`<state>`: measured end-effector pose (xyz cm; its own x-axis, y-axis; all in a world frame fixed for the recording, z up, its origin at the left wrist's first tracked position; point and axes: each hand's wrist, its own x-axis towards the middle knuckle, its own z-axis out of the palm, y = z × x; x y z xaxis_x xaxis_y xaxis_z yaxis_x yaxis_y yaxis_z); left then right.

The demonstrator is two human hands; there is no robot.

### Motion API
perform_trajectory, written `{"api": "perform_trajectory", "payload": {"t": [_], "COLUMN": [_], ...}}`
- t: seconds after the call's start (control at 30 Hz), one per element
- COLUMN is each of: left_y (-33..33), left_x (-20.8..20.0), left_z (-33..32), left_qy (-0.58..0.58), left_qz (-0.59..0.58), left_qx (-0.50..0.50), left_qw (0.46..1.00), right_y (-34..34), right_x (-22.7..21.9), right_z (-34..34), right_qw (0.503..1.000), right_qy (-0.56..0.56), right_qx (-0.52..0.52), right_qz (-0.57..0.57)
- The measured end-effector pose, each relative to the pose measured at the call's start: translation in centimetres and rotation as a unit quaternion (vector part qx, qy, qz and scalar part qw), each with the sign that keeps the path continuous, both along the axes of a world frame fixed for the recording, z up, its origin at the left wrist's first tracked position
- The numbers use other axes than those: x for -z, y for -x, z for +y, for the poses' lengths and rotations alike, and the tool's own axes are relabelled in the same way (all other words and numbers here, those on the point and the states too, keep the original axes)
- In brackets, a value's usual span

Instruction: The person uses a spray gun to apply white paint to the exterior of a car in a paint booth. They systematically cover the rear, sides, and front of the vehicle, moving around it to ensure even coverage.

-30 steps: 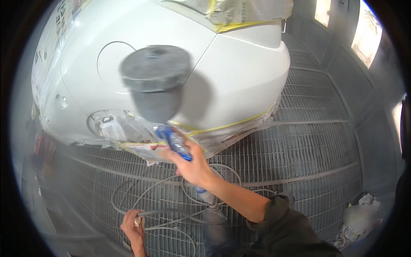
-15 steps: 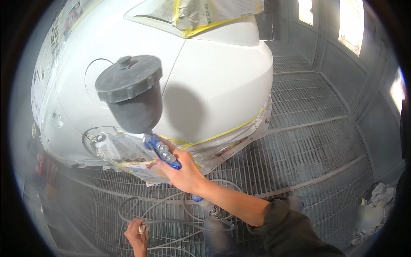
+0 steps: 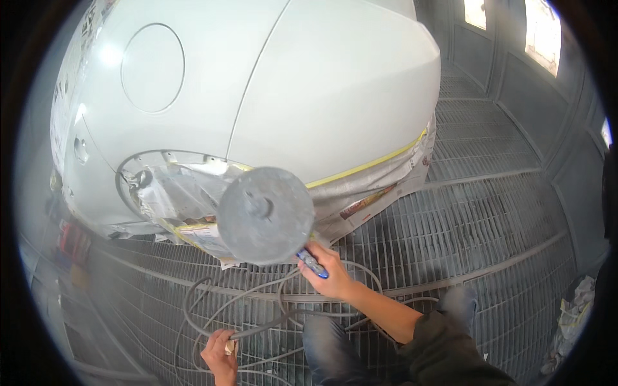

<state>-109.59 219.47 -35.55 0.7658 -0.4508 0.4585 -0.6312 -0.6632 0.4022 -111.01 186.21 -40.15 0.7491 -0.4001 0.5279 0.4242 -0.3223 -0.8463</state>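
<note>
My right hand (image 3: 329,276) is wrapped round the blue handle of a spray gun (image 3: 265,215). The round grey lid of its paint cup faces up at me and hides the nozzle. It is in front of the lower edge of a white car body (image 3: 335,96), beside the masked wheel arch. Low in the picture, my left hand (image 3: 220,357) is closed round a grey air hose (image 3: 261,329). A small whitish piece shows at its fingers; I cannot tell what it is.
Masking paper (image 3: 399,174) with yellow tape skirts the car's lower edge. Hose loops (image 3: 193,302) lie over the grated floor (image 3: 502,212) by my legs. Crumpled paper (image 3: 573,318) sits at the far right, near the booth wall (image 3: 534,116). Something red (image 3: 73,241) stands at the left.
My right hand has brought the spray gun down and to the right, and the cup lid now faces me. My left hand stays on the hose. The view has shifted, uncovering a round fuel flap.
</note>
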Motion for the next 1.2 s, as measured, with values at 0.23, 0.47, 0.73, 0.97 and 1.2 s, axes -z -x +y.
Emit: {"api": "perform_trajectory", "payload": {"t": [0.23, 0.47, 0.73, 0.97, 1.2], "left_y": [0.2, -1.2, -1.4, -2.2, -1.4], "left_x": [1.4, 0.8, 2.0, 2.9, 0.1], "left_z": [-0.7, -2.2, -2.5, -0.2, 2.1], "left_qy": [-0.007, -0.005, -0.011, 0.038, 0.049], "left_qz": [-0.014, -0.033, -0.011, -0.03, -0.012], "left_qx": [0.004, 0.021, 0.033, 0.031, 0.02], "left_qw": [1.0, 0.999, 0.999, 0.998, 0.999], "right_y": [2.6, 8.6, 13.6, 13.0, 7.6], "right_x": [4.7, -1.5, -4.7, -7.2, -7.5], "right_z": [-2.6, -7.9, -13.8, -11.5, -4.2], "right_qw": [0.997, 0.946, 0.938, 0.923, 0.966], "right_qy": [-0.049, -0.308, -0.262, -0.251, -0.225], "right_qx": [0.06, 0.081, 0.221, 0.291, 0.092], "right_qz": [0.023, 0.061, 0.06, 0.03, 0.087]}}
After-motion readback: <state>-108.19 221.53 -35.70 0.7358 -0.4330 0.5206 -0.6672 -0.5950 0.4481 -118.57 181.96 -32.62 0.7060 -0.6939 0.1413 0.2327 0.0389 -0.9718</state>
